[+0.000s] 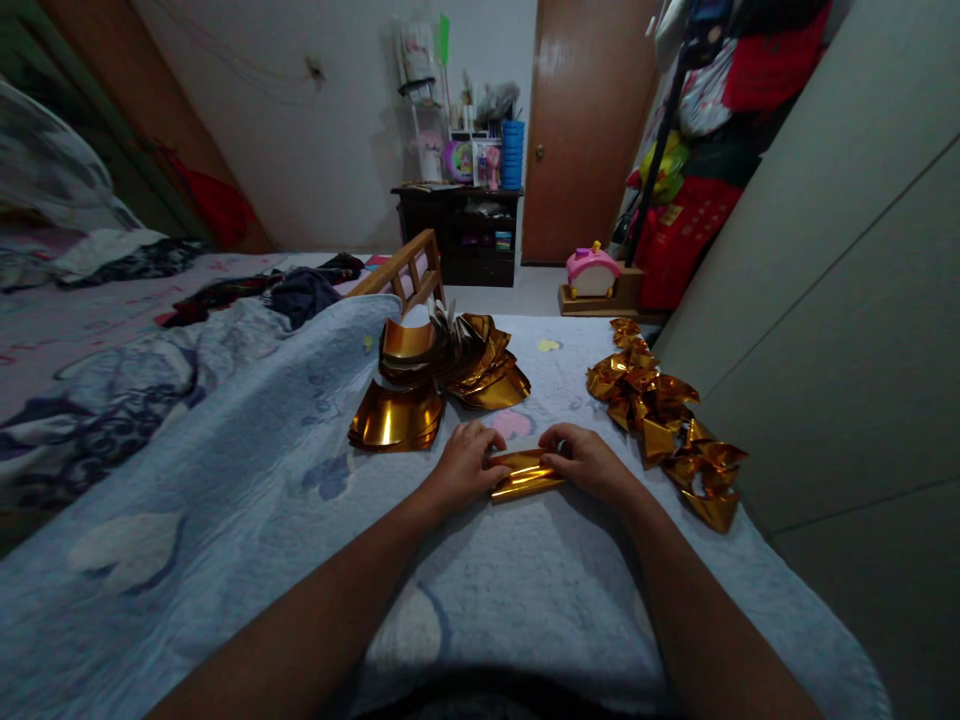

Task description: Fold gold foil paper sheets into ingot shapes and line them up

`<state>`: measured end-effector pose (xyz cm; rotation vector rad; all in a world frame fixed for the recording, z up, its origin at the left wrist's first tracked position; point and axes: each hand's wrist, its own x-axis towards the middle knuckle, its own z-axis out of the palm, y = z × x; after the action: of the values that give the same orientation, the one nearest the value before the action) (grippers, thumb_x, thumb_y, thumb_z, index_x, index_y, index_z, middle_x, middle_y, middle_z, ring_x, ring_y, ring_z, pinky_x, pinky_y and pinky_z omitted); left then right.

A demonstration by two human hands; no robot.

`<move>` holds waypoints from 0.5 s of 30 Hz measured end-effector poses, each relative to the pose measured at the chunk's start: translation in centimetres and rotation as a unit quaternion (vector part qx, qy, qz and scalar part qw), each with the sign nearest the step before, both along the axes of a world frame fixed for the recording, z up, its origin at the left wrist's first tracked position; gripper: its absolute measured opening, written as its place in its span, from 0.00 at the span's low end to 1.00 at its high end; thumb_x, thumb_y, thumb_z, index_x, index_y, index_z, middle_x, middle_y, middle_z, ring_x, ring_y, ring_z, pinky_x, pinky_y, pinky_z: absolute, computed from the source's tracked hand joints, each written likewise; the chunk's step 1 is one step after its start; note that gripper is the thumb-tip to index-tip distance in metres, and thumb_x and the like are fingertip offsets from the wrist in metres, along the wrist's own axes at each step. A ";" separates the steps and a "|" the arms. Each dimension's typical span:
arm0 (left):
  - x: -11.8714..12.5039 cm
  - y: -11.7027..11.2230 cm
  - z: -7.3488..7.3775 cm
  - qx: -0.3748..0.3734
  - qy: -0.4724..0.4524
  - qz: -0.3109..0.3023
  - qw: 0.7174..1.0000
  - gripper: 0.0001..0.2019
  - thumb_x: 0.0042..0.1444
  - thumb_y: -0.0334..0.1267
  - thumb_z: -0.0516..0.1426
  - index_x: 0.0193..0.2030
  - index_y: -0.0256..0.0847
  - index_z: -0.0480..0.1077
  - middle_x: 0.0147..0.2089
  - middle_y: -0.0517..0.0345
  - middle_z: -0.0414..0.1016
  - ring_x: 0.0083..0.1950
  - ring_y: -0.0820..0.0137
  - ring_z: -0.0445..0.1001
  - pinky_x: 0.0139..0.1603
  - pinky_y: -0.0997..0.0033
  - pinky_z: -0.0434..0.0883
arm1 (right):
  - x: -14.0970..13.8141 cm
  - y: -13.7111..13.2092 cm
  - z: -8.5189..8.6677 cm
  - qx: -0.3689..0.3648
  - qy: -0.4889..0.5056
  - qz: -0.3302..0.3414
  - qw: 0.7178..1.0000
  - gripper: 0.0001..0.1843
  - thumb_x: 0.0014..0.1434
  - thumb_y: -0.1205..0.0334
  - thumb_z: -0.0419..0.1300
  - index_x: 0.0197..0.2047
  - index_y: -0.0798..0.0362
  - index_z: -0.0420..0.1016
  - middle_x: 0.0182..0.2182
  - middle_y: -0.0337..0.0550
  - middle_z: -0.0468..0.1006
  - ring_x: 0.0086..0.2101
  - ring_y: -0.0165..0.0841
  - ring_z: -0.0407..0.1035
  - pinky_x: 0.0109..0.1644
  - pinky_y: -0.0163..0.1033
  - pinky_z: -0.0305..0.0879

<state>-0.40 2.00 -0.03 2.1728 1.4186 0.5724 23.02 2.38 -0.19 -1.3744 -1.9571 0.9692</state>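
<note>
**Gold foil sheet [525,475] held at both ends on the blanket**

Gold foil sheet, folded into a narrow, shiny strip, lies crosswise on a pale blue blanket [225,520] directly in front of the person, between the two hands. The left hand [466,462] covers its left end with the fingers curled together, the thumb lying across the foil and pinching it. The right hand [589,462] grips the right end the same way, fingers bunched and bent down onto the strip. Both forearms stretch forward over the blanket from the bottom edge of the view.

Just beyond the left hand sits a stack of flat gold sheets [397,415], their top faces curved and catching the light. Touching it from behind, more sheets lean in a loose fan [480,365]. To the right of the right hand, a pile of folded gold pieces [660,410] runs in a line along the blanket's edge, close beside a grey wardrobe [840,300].

Behind the fan, a wooden bed rail [405,268] rises at the blanket's far edge. To the left lies rumpled bedding [112,370] with dark clothes on it. Farther back stand a dark cabinet [465,235] crowded with small items, a brown door [585,130], a pink toy [592,270] on the floor, and hanging clothes [720,100].
</note>
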 end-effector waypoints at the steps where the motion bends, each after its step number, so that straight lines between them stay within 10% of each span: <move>1: 0.0 0.0 0.1 -0.002 -0.010 0.000 1.000 0.12 0.49 0.37 0.64 0.41 0.41 0.73 0.43 0.53 0.71 0.52 0.57 0.68 0.54 0.58 0.67 | 0.0 0.0 -0.1 0.000 0.004 -0.002 1.000 0.08 0.52 0.67 0.61 0.37 0.53 0.77 0.32 0.40 0.77 0.31 0.30 0.67 0.37 0.36 0.62; 10: 0.3 -0.4 -0.2 -0.091 -0.220 -0.038 0.970 0.12 0.49 0.31 0.60 0.41 0.40 0.66 0.35 0.63 0.68 0.36 0.71 0.68 0.39 0.72 0.65 | 0.4 0.1 -1.0 -0.043 0.106 -0.026 0.993 0.28 0.50 0.62 0.65 0.55 0.54 0.71 0.46 0.47 0.75 0.33 0.30 0.67 0.34 0.35 0.63; 15: 0.3 -0.3 -0.4 -0.145 -0.333 -0.024 0.931 0.11 0.50 0.35 0.62 0.40 0.39 0.69 0.35 0.61 0.69 0.37 0.71 0.69 0.39 0.73 0.67 | 0.6 0.0 -0.1 -0.118 0.133 0.029 0.984 0.20 0.53 0.55 0.66 0.46 0.57 0.75 0.33 0.41 0.74 0.29 0.29 0.65 0.30 0.34 0.59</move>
<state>-0.12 1.66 -0.47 1.5555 0.9942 0.9071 23.63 2.36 -0.33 -1.2409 -1.7316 1.3747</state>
